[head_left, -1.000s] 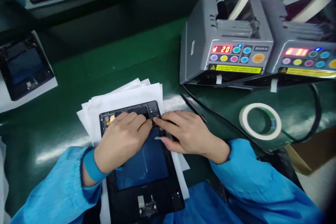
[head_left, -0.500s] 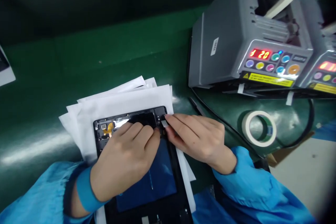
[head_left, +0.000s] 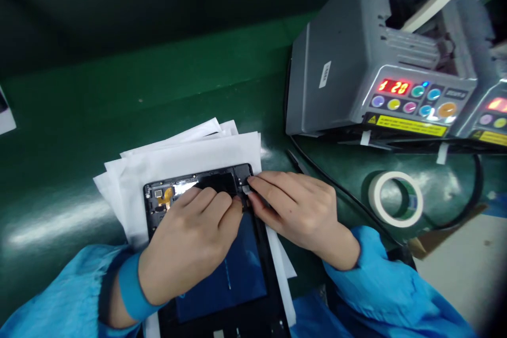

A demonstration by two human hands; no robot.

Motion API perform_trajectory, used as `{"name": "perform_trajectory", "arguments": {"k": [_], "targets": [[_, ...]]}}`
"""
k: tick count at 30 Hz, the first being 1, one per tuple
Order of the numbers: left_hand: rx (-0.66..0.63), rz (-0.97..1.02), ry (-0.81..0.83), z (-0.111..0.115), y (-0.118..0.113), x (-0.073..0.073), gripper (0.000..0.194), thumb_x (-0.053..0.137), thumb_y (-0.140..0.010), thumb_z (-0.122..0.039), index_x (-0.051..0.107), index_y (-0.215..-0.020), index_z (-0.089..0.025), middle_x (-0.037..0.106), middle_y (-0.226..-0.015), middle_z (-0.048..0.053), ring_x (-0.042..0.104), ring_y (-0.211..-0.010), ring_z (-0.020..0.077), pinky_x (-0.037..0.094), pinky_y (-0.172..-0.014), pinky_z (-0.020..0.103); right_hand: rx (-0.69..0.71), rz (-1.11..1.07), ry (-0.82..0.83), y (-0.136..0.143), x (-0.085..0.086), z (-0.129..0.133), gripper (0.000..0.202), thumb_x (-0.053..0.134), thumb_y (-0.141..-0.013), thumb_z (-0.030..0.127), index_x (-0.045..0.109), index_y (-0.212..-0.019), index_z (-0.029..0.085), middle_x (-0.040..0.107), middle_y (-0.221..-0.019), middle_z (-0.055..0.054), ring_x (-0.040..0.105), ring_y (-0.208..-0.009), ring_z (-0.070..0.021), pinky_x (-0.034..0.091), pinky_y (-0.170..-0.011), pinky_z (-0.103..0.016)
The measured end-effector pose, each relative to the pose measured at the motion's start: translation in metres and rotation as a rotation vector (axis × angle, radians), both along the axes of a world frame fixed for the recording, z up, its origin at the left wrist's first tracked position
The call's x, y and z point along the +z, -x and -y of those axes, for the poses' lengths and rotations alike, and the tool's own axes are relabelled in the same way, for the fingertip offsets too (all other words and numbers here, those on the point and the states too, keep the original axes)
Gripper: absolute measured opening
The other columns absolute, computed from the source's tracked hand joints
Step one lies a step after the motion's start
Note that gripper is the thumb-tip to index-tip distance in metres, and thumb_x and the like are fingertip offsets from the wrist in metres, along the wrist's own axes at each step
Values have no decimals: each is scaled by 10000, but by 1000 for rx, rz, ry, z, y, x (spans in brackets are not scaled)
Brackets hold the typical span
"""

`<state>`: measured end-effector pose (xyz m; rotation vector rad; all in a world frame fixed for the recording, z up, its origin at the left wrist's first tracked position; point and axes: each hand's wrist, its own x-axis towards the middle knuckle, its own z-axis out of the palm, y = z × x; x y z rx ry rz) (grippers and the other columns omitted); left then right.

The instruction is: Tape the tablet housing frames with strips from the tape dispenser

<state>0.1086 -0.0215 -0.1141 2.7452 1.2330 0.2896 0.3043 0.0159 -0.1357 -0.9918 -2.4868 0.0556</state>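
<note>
An opened tablet [head_left: 273, 274] with a black frame and a large dark blue panel [head_left: 241, 269] lies on white sheets [head_left: 138, 169]. My left hand [head_left: 194, 237], with a blue band at the wrist, curls over its upper part, fingers closed and their tips hidden beneath it. Thumb and forefinger of my right hand [head_left: 301, 211] pinch a small silvery-grey strip [head_left: 246, 189] by the tablet's upper right corner. An orange flex cable [head_left: 165, 196] shows left of my left hand.
Two grey tape dispensers [head_left: 336, 63] with lit red digits stand at the right. In front of them are a roll of white tape [head_left: 374, 195], a black cable [head_left: 336, 185] and a dark pen-like tool [head_left: 295, 161]. The green table [head_left: 71, 132] extends behind and left.
The strip in my right hand now sits slightly lower against the tablet's corner and shows less of its surface. My left hand stays in place over the tablet. The view has shifted slightly.
</note>
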Motion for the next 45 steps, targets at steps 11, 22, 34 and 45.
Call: {"name": "perform_trajectory", "arguments": {"k": [11, 22, 34, 45], "targets": [[64, -21, -33, 9, -5, -3, 93, 486, -881, -186, 555, -825, -157, 524, -729, 18, 508, -700, 187, 384, -613, 339, 102, -44, 119, -1, -1, 7, 123, 543, -892, 157, 664, -905, 142, 641, -858, -46, 581, -739, -143, 451, -648, -269], [455, -392, -293, 11, 115, 51, 257, 445, -912, -329, 640, -937, -162, 646, -861, 67, 589, -753, 202, 444, -602, 301, 60, 141, -23, 1, -1, 37, 308, 443, -930, 234, 619, -1134, 84, 626, -874, -61, 573, -700, -176, 446, -590, -316], [832, -882, 122, -31, 317, 45, 388, 369, -863, -329, 647, -916, -64, 607, -632, 29, 467, -515, 140, 319, -535, 218, 96, -127, 194, -6, -21, 35, 308, 412, -937, 235, 545, -1197, 139, 606, -1005, -95, 615, -852, -166, 553, -693, -291], [977, -890, 236, -45, 291, 64, 497, 293, -865, -418, 550, -1090, -57, 589, -1012, 171, 542, -738, 252, 424, -655, 360, 90, -153, 238, -3, -18, 28, 284, 414, -932, 227, 563, -1163, 156, 611, -977, -83, 623, -820, -153, 556, -670, -275]]}}
